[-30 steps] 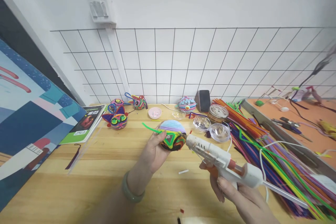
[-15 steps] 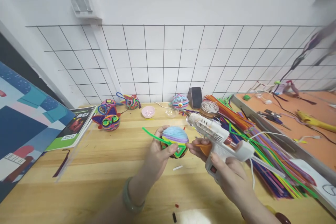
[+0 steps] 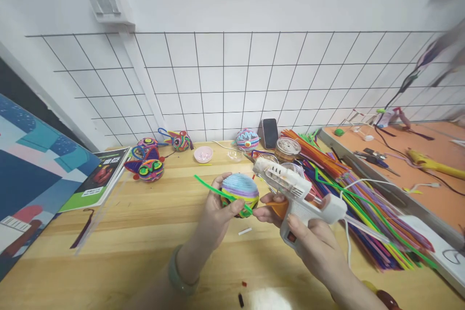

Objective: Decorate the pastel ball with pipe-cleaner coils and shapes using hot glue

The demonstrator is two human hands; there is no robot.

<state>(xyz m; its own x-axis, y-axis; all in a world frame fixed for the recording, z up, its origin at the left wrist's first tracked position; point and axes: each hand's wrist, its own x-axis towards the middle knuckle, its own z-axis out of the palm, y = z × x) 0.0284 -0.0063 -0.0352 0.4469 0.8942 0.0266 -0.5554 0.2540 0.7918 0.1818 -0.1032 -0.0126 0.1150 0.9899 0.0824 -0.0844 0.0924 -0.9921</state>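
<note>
Between the thumb and fingers of my left hand (image 3: 215,215) is a ball covered in coiled pipe cleaners (image 3: 240,186), light blue on top with purple and yellow bands below. My left thumb presses a bright green pipe cleaner (image 3: 209,185) to its front, and one loose end sticks out to the left. My right hand (image 3: 314,242) is closed round the handle of a white glue gun (image 3: 283,179) with an orange trigger and a clear glue stick in its back. The nozzle points up and left, past the ball. My right index finger reaches the ball's right edge.
Finished pipe-cleaner figures (image 3: 150,167) stand at the back left beside a book (image 3: 98,177). A pink dish (image 3: 203,155), a phone (image 3: 269,133) and a spool (image 3: 288,147) line the wall. Bundled pipe cleaners (image 3: 370,218) lie right, by an orange-surfaced tray (image 3: 417,155).
The green pipe cleaner's bent part on the ball's front now lies flatter under my left thumb. My right fingertips have moved slightly closer to the ball. The view has shifted a little.
</note>
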